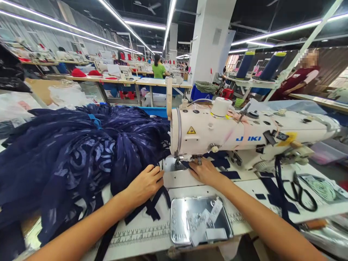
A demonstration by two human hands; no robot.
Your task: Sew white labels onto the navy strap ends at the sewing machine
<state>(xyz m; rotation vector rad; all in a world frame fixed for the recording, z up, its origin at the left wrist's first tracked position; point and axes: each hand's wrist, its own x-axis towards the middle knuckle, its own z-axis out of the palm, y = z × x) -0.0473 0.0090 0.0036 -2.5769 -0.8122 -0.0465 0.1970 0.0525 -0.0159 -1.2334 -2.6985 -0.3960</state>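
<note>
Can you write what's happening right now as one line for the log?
left hand: flat on dark blue fabric | right hand: on fabric at needle | sewing machine behind | metal tray with labels in front | scissors right

White table [244, 188] w/ navy fabric [67, 156], sewing machine [244, 136], scissors [300, 194], metal tray [179, 217]

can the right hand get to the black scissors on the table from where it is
Probably yes. The right hand rests by the needle, and the scissors lie in the open on the table further right, with only flat fabric strips between.
</note>
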